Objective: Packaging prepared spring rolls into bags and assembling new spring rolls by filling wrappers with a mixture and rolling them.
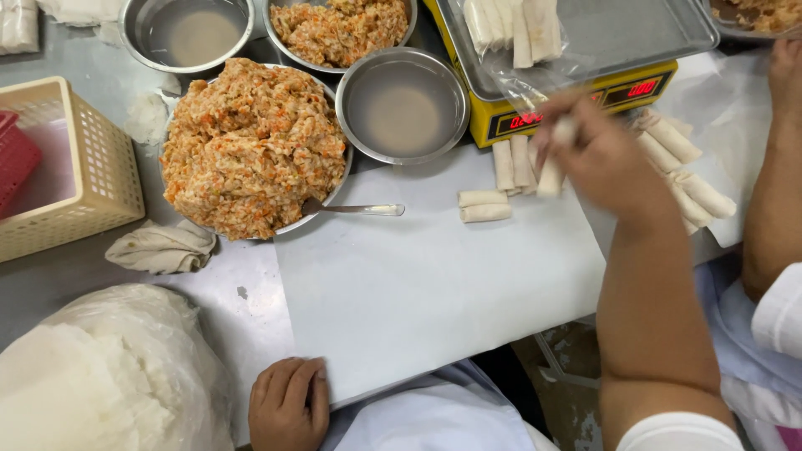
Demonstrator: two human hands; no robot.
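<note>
My right hand [603, 160] reaches out over the table, blurred, and is shut on a pale rolled spring roll [551, 174]. It hovers beside a short row of finished rolls [513, 164] in front of a yellow scale [576, 104]. Two more rolls [484, 206] lie flat on the white sheet [434, 284]. My left hand [288, 402] rests with curled fingers on the near edge of that sheet and holds nothing. A big metal bowl [337, 185] heaped with orange-flecked filling [251, 142] stands at the left, a spoon [361, 209] stuck in its rim.
A steel bowl of cloudy water [403, 104] sits by the filling. A tray [635, 33] with rolls tops the scale. More rolls [687, 171] lie at right beside another person's arm [777, 184]. A bag of wrappers [109, 376], a crumpled cloth [163, 246] and a beige basket [79, 167] occupy the left.
</note>
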